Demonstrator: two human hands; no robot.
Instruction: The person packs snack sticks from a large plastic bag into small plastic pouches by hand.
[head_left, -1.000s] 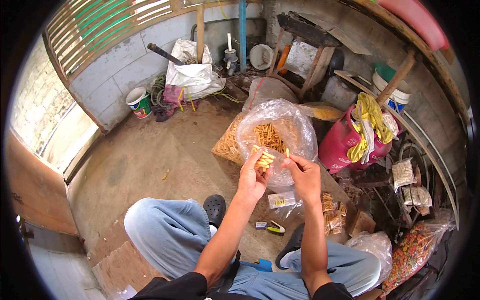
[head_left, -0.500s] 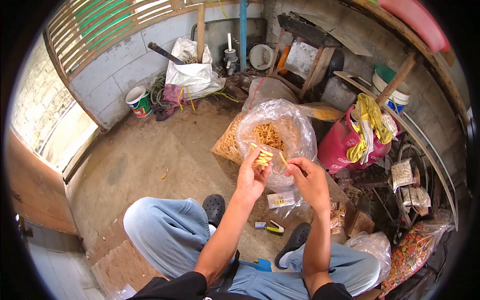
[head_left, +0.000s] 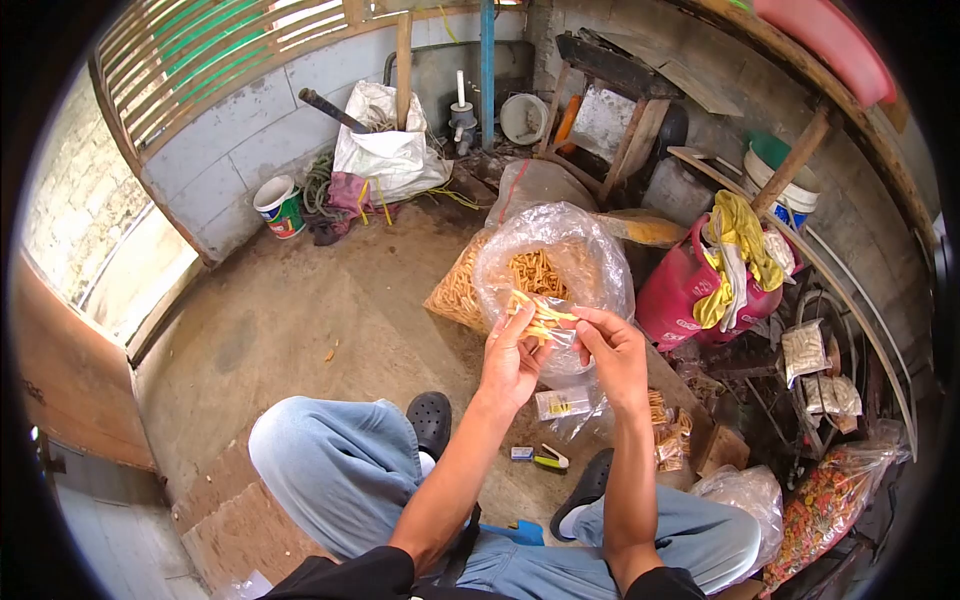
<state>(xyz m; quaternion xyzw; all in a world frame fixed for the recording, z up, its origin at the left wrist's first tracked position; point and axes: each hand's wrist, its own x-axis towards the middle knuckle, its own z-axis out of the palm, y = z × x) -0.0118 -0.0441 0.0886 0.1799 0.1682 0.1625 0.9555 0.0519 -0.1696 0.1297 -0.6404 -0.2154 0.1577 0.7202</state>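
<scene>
A small clear plastic bag of yellow snack sticks [head_left: 543, 315] is held up between my two hands. My left hand [head_left: 513, 362] is closed around its left side, thumb on top. With thumb and fingers pinched, my right hand [head_left: 612, 352] grips the bag's right edge. Just beyond and below them stands a large open clear plastic sack [head_left: 598, 262], with many brown-yellow sticks [head_left: 533, 268] inside. On the floor near my feet lie a yellow-labelled clear packet [head_left: 563, 403], a green-and-black stapler [head_left: 551, 459] and a small blue-and-white box [head_left: 521, 454].
Filled stick packets [head_left: 673, 440] lie right of my right forearm. Pink gas cylinders [head_left: 665, 290] with yellow cloth [head_left: 740, 240] on top stand at the right. A bag of colourful snacks [head_left: 835, 500] is at the lower right. A paint bucket [head_left: 277, 205] and white sack [head_left: 385, 150] sit by the wall.
My right hand has moved left to the small bag and now pinches its edge; earlier it held a single stick apart. The sticks now lie more crosswise between my hands.
</scene>
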